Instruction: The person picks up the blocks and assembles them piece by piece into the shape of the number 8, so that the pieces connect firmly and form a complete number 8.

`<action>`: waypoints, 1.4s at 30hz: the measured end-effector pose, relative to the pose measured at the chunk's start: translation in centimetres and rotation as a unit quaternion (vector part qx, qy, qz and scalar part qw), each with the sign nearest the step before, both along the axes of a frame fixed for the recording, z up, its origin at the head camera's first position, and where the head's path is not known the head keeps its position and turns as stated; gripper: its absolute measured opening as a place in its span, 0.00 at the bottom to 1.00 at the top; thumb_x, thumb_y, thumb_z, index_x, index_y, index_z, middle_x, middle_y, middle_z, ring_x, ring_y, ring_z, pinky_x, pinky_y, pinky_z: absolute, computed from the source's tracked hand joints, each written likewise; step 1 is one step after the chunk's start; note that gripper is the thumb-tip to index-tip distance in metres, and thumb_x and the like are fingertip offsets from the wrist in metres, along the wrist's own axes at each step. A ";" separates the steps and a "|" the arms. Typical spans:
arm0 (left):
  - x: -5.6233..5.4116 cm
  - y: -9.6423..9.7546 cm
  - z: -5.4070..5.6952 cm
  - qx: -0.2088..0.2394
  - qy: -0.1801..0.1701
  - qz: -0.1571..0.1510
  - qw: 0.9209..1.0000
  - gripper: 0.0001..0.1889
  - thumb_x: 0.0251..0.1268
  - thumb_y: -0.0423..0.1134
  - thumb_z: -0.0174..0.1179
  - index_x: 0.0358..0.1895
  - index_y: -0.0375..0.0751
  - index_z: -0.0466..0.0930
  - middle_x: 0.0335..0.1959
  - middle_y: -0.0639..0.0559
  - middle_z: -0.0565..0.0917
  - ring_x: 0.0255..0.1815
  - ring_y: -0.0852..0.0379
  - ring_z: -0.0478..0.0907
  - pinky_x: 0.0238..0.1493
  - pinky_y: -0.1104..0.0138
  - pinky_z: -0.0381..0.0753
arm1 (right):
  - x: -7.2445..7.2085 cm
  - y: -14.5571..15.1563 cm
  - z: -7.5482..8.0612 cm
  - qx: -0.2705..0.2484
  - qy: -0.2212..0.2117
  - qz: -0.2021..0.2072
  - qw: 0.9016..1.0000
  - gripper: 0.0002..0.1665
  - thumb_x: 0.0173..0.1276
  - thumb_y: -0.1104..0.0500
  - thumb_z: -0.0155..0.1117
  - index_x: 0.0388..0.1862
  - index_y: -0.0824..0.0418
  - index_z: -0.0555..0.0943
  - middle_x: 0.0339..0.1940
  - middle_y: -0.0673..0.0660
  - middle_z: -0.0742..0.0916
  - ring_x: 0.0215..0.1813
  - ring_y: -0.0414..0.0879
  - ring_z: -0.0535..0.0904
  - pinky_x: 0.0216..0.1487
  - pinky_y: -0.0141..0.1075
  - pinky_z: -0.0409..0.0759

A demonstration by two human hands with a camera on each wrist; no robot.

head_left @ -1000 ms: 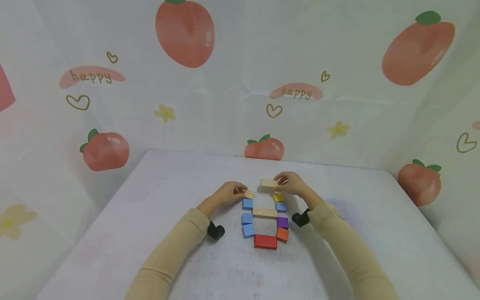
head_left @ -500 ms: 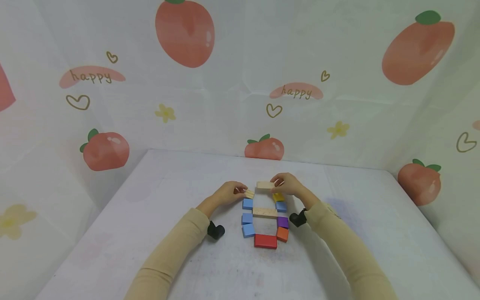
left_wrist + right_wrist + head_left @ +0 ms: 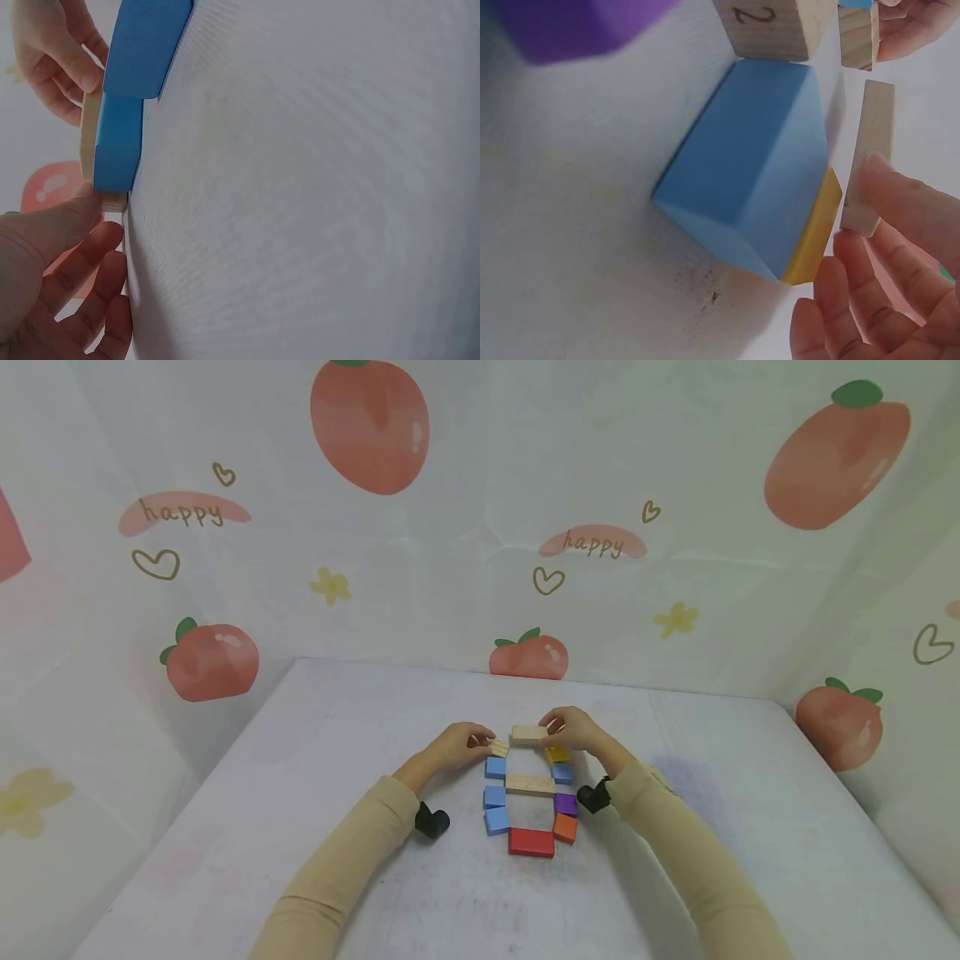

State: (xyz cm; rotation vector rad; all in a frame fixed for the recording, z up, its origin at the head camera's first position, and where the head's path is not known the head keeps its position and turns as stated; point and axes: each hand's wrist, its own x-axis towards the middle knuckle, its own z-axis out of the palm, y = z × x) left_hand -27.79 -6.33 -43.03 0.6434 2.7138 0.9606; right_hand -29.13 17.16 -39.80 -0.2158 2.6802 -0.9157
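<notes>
At the far end of a ring of blocks, my right hand (image 3: pixel 573 729) pinches one end of a plain oblong wooden block (image 3: pixel 527 735) between thumb and fingers. The right wrist view shows this wooden block close above the tabletop, beside the yellow block (image 3: pixel 816 232). Opposite, my left hand (image 3: pixel 459 745) holds a small striped wooden block (image 3: pixel 499 747) by its outer end, thumb on top. That small block borders a blue block (image 3: pixel 495 767). In the left wrist view, blue blocks (image 3: pixel 120 139) hide most of it.
A wooden block (image 3: pixel 530 786) with printed marks bridges the ring's middle. Nearer are blue blocks (image 3: pixel 497 821), a purple block (image 3: pixel 566 805), an orange block (image 3: pixel 566 828) and a red block (image 3: pixel 531 842). A fruit-printed cloth (image 3: pixel 420 568) hangs behind the white table (image 3: pixel 225 860).
My right hand has carried the oblong wooden block a little left and lower, toward the gap between the small wooden block and the yellow block. The left hand stays in place.
</notes>
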 end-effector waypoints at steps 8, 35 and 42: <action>0.1 0.0 0.0 0.005 0.012 -0.009 1.000 0.15 0.62 0.37 0.59 0.52 0.38 0.79 0.41 0.47 0.82 0.39 0.59 0.74 0.45 0.68 0.74 | -0.3 -0.1 -0.3 0.013 -0.003 0.000 1.000 0.21 0.57 0.57 0.69 0.48 0.63 0.78 0.46 0.63 0.82 0.44 0.50 0.76 0.47 0.40 0.77; 0.2 0.1 0.2 0.001 -0.001 0.004 1.000 0.15 0.63 0.38 0.59 0.53 0.40 0.79 0.41 0.48 0.81 0.39 0.58 0.73 0.46 0.66 0.75 | -0.4 -0.7 -0.5 0.028 -0.015 -0.008 0.999 0.21 0.57 0.57 0.69 0.48 0.62 0.78 0.47 0.63 0.82 0.43 0.49 0.77 0.51 0.43 0.78; 0.2 0.1 0.2 0.002 0.003 0.004 1.000 0.15 0.63 0.37 0.59 0.52 0.40 0.79 0.41 0.48 0.81 0.39 0.58 0.73 0.46 0.67 0.75 | -0.3 -0.7 -0.6 0.022 -0.013 -0.008 1.000 0.20 0.57 0.57 0.70 0.48 0.62 0.78 0.46 0.63 0.82 0.42 0.49 0.77 0.50 0.42 0.78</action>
